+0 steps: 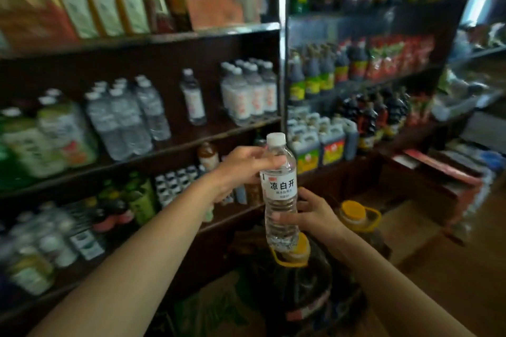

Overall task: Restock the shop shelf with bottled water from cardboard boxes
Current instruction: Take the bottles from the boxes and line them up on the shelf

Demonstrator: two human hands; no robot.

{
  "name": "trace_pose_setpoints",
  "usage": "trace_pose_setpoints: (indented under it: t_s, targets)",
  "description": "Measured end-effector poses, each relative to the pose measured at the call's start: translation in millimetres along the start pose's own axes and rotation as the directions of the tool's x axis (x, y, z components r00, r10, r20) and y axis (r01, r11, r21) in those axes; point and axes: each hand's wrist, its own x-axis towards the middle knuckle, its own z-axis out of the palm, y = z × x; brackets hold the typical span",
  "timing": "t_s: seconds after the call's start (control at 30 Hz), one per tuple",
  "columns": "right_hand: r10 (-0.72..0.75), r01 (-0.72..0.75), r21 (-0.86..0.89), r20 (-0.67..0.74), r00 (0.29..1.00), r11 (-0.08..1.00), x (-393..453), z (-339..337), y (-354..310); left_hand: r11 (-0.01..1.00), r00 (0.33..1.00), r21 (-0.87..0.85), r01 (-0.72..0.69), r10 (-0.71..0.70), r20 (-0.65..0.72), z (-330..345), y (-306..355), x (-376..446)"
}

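We grip a clear ribbed plastic water bottle (279, 189) upright in front of the dark shelf (169, 142), our left hand (243, 169) wrapped round its shoulder just under the white cap, our right hand (312, 213) pinching its lower body. Its white label reads "凉白开". Behind stand similar bottles (246, 90).

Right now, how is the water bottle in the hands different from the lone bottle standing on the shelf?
The held water bottle is up in the air, gripped by the left hand near its top and the right hand lower down; the lone shelf bottle stands by itself, untouched. The held one looks sharp, with black characters on its label; the shelf one is blurry, its label unreadable. Both are clear, white-capped and white-labelled.
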Motion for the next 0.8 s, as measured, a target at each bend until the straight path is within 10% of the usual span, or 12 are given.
trace_pose_setpoints:
  t_s: [0.8]
  targets:
    - [-0.126,0.145,-0.165,0.124,0.984,0.976,323.4,206.5,-69.2,0.960,0.947,0.278,0.041,0.051,-0.316,-325.6,-27.7,105.4]
